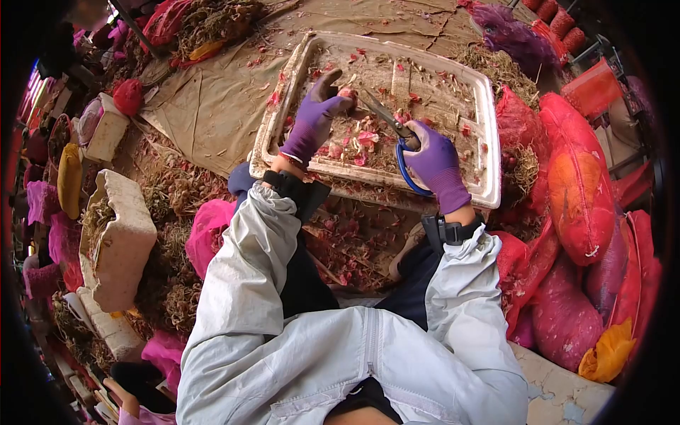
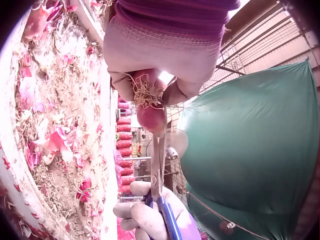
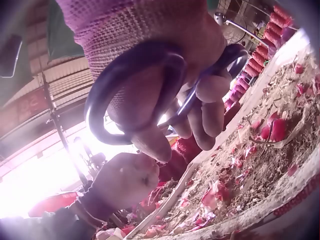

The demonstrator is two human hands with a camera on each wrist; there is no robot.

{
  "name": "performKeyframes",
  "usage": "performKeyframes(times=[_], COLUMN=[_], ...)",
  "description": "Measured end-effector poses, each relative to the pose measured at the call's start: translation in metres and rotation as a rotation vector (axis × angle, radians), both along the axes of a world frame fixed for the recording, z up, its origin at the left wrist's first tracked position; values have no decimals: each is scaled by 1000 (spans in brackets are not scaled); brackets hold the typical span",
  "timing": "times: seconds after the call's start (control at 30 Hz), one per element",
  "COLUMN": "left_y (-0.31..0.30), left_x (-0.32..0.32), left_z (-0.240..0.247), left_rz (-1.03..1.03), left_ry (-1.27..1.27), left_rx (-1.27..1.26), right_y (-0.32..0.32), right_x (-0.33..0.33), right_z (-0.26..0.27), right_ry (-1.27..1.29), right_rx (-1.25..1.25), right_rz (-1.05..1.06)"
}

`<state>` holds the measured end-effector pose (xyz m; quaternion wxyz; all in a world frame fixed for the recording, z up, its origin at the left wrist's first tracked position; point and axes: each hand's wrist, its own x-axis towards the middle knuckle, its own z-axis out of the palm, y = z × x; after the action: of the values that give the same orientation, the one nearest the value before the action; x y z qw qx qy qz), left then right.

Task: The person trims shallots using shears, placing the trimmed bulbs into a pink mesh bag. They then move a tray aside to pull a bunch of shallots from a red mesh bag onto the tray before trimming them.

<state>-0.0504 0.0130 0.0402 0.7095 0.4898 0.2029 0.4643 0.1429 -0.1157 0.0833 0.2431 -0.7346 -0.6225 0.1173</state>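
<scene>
My left hand (image 1: 316, 119), in a purple glove with a pale palm, pinches a small red onion (image 2: 151, 119) between thumb and fingers. Dry, tangled roots (image 2: 147, 95) stick out of the bulb in the left wrist view. My right hand (image 1: 434, 161), gloved alike, grips a pair of scissors (image 1: 386, 115) by its blue loop handles. The blades reach toward the left hand, their tips right at the onion. Both hands are above a white foam tray (image 1: 490, 142) strewn with dry root trimmings and pink skins.
Filled red mesh sacks (image 1: 572, 177) lie to the right. On the left stands a foam box (image 1: 124, 241) with dry stalks near it. A brown tarp (image 1: 205, 106) covers the ground behind the tray. Another person's arm (image 1: 124, 398) shows at the lower left.
</scene>
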Motion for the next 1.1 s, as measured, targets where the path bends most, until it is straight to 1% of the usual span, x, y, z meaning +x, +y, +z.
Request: performKeyframes(times=[0.07, 0.13, 0.2, 0.27, 0.3, 0.37, 0.43, 0.47, 0.5, 0.57, 0.6, 0.63, 0.7, 0.73, 0.77, 0.83, 0.87, 0.9, 0.93, 0.97, 1.0, 1.03, 1.07, 1.1], left_y=[-1, -2, -3, -5, -7, -8, -3, -3, -2, -1, 6, 6, 2, 8, 11, 14, 12, 7, 5, 5, 4, 1, -4, -10], left_x=[0, -1, -1, -1, -1, -2, -4, -5, -6, -12, -14, -16, -20, -21, -22, -24, -25, -26, -27, -25, -20, -15, -8, -1], left_z=[3, 5, 6, 10, 11, 9, 4, 4, 4, 10, -2, -3, -5, -10, -16, -24, -22, -18, -15, -19, -22, -25, -19, -9], left_rz=[-6, 37, 29, 17, 13, 7, -6, -5, -8, -172, -182, -181, -202, -241, -241, -121, -122, -210, -298, -227, -245, -261, -258, -317], left_ry=[-31, 42, 54, 66, 82, 100, 255, 284, 286, 204, 130, 126, 161, 149, 149, 253, 253, 236, 220, 269, 206, 142, 140, 132], left_rx=[-33, 56, 53, 50, 51, 44, 157, 153, 147, -39, -99, -92, 179, 284, 285, 890, 892, 806, 725, 776, 592, 405, 407, 204], right_y=[-1, 0, 0, 0, 0, 0, -1, -1, 1, 3, 2, 2, 0, -1, -1, 1, 13, 12, 11, 13, 10, 8, 5, 4], right_x=[1, 0, 0, 1, 2, 3, 4, 5, 8, 14, 17, 16, 12, 14, 15, 17, 42, 56, 60, 61, 56, 42, 24, 8], right_z=[2, 1, -3, -8, -8, -8, -8, -8, -10, -13, -11, -2, 18, 17, 18, 23, -20, -24, -17, -10, -9, -2, -1, -2], right_ry=[2, -11, -23, -52, -51, -20, -10, -3, -1, 109, 172, 168, 207, 263, 262, 399, 424, 425, 417, 403, 569, 521, 571, 623], right_rx=[-56, -63, -68, 9, 8, -88, -112, -127, -134, -204, -202, -195, -360, -291, -290, -357, -145, -144, -125, -102, -85, -54, 80, 215], right_rz=[46, 31, 15, 40, 37, 36, 38, 40, 39, 88, 111, 112, 113, 138, 138, 98, -68, -70, -92, -109, -143, -146, -96, -51])
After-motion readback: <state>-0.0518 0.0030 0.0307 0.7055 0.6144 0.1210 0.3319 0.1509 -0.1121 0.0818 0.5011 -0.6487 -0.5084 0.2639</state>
